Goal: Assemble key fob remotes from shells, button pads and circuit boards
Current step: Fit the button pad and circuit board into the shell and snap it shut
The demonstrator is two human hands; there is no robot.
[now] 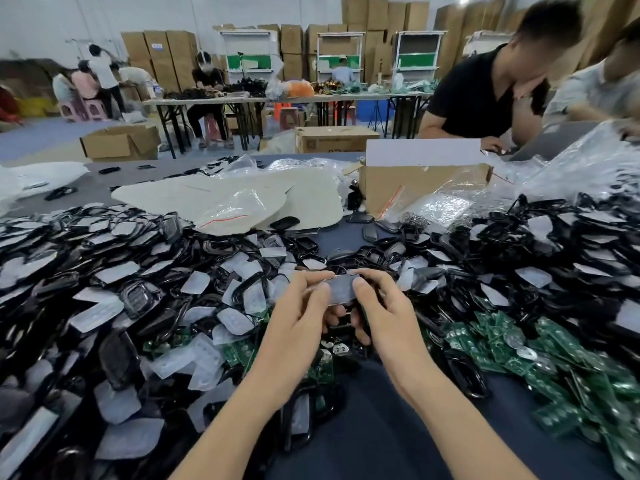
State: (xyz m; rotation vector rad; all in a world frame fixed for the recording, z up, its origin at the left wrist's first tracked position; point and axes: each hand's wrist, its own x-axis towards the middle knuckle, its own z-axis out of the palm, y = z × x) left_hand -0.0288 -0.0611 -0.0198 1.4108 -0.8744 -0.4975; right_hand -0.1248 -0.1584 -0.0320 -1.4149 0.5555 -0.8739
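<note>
My left hand point(298, 313) and my right hand point(381, 306) meet over the middle of the table and together grip one key fob part point(341, 289), a grey translucent button pad lying in a dark shell. Both thumbs press on its top face while the fingers curl underneath. Black shells point(131, 299) mixed with pale button pads point(235, 320) lie heaped to the left and far right. Green circuit boards point(502, 344) are piled to the right of my hands, and a few more circuit boards point(239, 351) sit just left of them.
A cardboard box point(422, 188) with clear plastic bags point(450, 202) stands behind the piles, next to flat cream sheets point(221, 195). Two people point(485, 91) sit across the table at the right. Other workers, tables and stacked cartons fill the room behind.
</note>
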